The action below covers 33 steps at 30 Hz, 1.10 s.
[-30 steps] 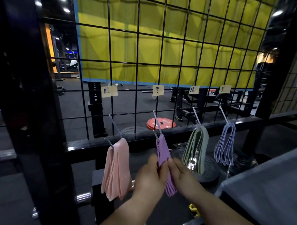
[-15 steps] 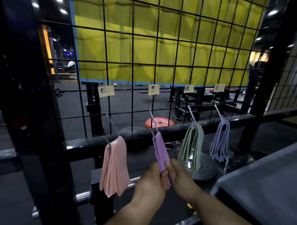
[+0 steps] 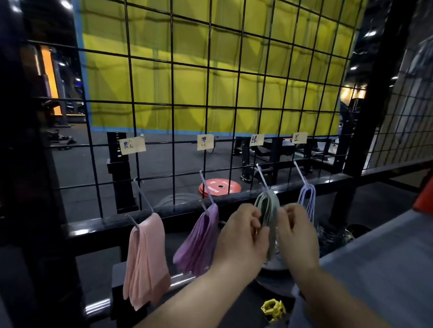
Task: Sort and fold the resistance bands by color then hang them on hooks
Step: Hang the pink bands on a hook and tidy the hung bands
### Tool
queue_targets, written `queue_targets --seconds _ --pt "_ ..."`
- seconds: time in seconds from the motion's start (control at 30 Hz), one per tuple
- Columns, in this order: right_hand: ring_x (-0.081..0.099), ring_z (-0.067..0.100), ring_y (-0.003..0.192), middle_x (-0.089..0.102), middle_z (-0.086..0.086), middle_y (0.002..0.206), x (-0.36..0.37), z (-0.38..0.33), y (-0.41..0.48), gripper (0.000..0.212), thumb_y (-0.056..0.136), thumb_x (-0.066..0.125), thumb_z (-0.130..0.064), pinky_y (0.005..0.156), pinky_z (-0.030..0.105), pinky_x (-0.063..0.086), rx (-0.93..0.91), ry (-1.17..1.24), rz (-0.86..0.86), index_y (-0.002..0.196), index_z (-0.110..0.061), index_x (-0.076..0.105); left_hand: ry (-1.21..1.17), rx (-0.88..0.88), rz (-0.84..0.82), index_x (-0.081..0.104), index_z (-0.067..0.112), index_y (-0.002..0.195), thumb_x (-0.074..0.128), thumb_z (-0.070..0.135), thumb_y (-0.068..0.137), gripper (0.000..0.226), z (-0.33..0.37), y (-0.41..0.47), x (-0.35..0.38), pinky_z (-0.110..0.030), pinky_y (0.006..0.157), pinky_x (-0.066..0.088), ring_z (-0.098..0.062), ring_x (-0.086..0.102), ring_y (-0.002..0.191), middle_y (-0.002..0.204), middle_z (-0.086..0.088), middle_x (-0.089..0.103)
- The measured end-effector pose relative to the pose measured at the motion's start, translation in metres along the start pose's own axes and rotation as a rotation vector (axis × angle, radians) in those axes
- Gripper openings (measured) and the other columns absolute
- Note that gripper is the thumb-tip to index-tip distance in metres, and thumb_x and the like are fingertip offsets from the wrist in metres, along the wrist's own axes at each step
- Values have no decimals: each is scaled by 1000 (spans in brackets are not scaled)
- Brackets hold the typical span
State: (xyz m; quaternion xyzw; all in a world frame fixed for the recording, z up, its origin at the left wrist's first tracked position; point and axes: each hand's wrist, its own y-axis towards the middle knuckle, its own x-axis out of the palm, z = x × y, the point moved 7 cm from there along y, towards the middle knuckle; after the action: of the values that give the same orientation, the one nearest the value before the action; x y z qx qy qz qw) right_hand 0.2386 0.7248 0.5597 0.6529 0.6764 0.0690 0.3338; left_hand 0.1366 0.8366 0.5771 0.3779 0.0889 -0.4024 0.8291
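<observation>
Resistance bands [image 3: 140, 271] hang in four colour groups along the foot of a black wire grid [image 3: 208, 94], which has a yellow sheet [image 3: 181, 66] stretched behind its upper part. A grey tabletop [image 3: 388, 268] fills the lower right corner.

From left to right I see a pink bundle [image 3: 149, 241], a purple bundle [image 3: 199, 244] with its lower end swung out to the left, a green bundle [image 3: 268, 208] and a set of thin lilac loops [image 3: 307, 202].

The person's left hand [image 3: 241, 239] and right hand [image 3: 298, 237] are raised on either side of the green bundle. The left fingers [image 3: 255, 224] curl onto its left edge and the right fingers [image 3: 288, 211] onto its right edge, pinching the folded bands.

Beyond the grid a red weight plate [image 3: 220, 187] lies flat on the dark floor. Four paper labels [image 3: 132, 145] are fixed to the grid, their writing too small to read. Below each label is a wire hook [image 3: 143, 196] carrying one colour group. A yellow collar clamp [image 3: 273, 309] lies below the hands, just beside the tabletop's edge.
</observation>
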Motion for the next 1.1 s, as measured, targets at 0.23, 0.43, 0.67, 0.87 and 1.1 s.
queue_targets --seconds 0.23,0.43,0.67,0.87,1.1 --pt "55 12 84 58 0 95 17 26 40 19 101 39 -34 71 27 45 268 250 -110 109 -17 46 28 -82 47 35 23 142 53 20 94 51 -4 52 22 -21 97 35 -12 42 125 132 3 47" --pt "59 26 98 60 9 106 46 41 44 29 99 37 -49 84 47 51 449 435 -249 110 -24 47 -52 -152 -11 36 27 145 45 20 98 48 -15 69 36 -18 91 40 -10 52 118 130 7 57" --pt "70 24 94 73 8 97 51 35 44 48 95 41 -55 82 45 56 468 485 -356 106 -19 69 -96 -123 53 65 32 110 52 29 97 19 -18 81 33 -2 70 36 6 55 88 96 22 61" --pt "71 21 79 73 10 89 55 33 55 33 95 51 -42 65 31 52 408 601 -386 96 -15 69 -174 -104 81 69 26 102 55 27 96 16 -11 91 35 -1 70 39 6 59 85 86 19 64" --pt "63 5 63 64 1 70 49 10 64 27 103 36 -8 56 18 48 228 571 -358 93 5 57 -168 -5 134 70 24 100 55 22 94 16 4 102 35 -13 79 46 -2 60 89 94 12 68"
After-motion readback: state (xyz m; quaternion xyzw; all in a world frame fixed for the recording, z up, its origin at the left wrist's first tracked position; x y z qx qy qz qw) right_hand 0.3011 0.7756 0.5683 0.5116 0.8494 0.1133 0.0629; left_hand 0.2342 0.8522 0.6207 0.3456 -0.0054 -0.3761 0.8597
